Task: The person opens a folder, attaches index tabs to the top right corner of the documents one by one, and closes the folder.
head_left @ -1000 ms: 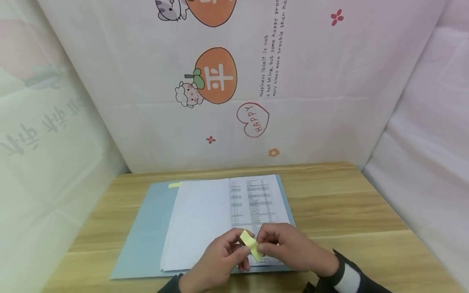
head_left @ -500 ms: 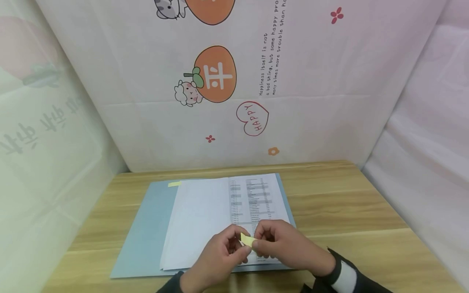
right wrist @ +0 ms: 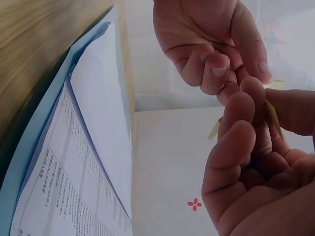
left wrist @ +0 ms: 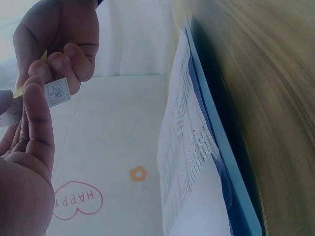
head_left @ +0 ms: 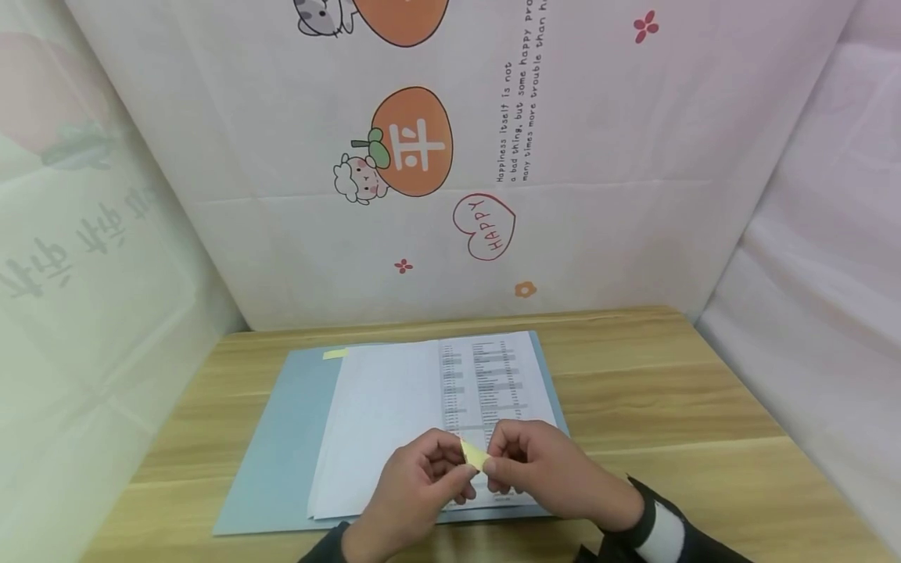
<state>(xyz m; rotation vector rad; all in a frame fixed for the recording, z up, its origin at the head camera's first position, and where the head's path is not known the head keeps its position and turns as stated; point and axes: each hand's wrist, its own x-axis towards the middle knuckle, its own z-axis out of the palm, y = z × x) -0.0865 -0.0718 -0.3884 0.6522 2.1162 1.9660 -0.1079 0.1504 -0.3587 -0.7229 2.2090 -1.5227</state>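
Note:
Over the lower right of the open folder, both hands meet at a small yellow sticky note pad (head_left: 473,455). My left hand (head_left: 411,489) pinches the pad between thumb and fingers; its white printed backing (left wrist: 58,92) shows in the left wrist view. My right hand (head_left: 552,473) pinches a yellow sticky note (right wrist: 273,119) at the pad's right side, thumb against curled fingers. In the right wrist view the note's ends stick out on both sides of the right fingertips. The fingers hide where note and pad meet.
A blue folder (head_left: 271,438) lies on the wooden table (head_left: 655,399), bearing a blank white page (head_left: 383,414) and a printed sheet (head_left: 500,375). One yellow sticky tab (head_left: 335,354) sticks out at the page's upper left. Patterned white cloth (head_left: 598,156) hangs behind and at both sides.
The yellow strip, lying long and slanted between the hands a second ago, now shows only a short bent piece. The left hand has shifted slightly left, the right slightly up.

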